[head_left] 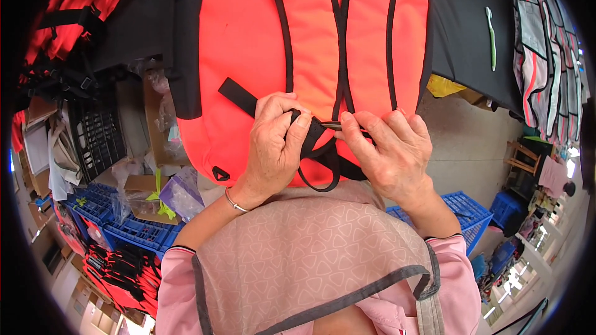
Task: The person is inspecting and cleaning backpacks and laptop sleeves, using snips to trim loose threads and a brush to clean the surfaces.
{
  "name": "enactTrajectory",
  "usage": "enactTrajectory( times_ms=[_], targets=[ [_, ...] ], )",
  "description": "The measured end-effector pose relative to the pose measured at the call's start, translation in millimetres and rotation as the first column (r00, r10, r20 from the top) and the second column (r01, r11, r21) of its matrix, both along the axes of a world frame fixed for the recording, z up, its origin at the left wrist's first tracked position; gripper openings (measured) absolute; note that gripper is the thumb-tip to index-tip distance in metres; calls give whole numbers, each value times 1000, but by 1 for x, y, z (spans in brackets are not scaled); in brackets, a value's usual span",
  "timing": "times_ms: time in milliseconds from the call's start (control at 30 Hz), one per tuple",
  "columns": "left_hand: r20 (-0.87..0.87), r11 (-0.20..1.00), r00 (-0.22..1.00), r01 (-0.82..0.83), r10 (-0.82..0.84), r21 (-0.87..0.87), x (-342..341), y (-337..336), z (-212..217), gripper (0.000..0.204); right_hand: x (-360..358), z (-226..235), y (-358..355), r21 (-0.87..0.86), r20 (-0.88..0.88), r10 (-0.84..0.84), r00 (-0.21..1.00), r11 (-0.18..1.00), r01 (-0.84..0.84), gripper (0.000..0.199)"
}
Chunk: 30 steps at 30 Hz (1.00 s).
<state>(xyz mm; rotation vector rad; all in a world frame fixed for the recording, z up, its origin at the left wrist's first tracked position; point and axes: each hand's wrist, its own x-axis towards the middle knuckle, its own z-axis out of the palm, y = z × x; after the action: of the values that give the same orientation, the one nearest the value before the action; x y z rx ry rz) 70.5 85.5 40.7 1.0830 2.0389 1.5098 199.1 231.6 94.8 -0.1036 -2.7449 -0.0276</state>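
Observation:
A bright coral-red backpack [248, 43] with black edging lies in front of me, its shoulder straps [366, 31] running down its middle toward me. My left hand [276, 139] is closed, pinching black webbing [315, 133] at the lower end of the straps. A loose black strap end [237, 97] sticks out to its upper left. My right hand [391, 152] is closed round slim, dark metal thread snips [333, 125]. Their tip meets the webbing beside my left fingertips; most of the tool is hidden by my fingers. A black loop [335, 177] hangs below.
The backpack rests on a black-covered table [462, 56]. A green-and-white toothbrush-like tool [491, 37] lies at right, near stacked grey panels [534, 56]. More red bags [68, 18] are at far left. Blue crates [133, 229] and a cardboard box [149, 189] stand below.

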Motion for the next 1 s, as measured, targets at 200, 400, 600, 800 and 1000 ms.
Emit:
enactTrajectory(
  times_ms=[200,400,600,800,1000],
  targets=[
    [-29,1000,999,22,-22,-6,0,-1,-2,22,-10,10,3,50,-3,99,995,994,-99,11],
    [-37,998,997,70,-70,-7,-1,-4,-5,24,-17,17,10,36,146,222,964,973,-229,19],
    [55,997,996,75,-75,-3,-1,-8,-7,23,-14,8,17,-179,144,189,971,970,-163,22],
    [157,995,983,99,-96,-14,-2,-11,-8,26,-6,4,27,-341,7,-32,999,940,32,28],
    [162,993,981,115,-108,-35,-2,-10,-7,29,-6,7,17,-284,25,47,999,958,-38,35]
  ],
)
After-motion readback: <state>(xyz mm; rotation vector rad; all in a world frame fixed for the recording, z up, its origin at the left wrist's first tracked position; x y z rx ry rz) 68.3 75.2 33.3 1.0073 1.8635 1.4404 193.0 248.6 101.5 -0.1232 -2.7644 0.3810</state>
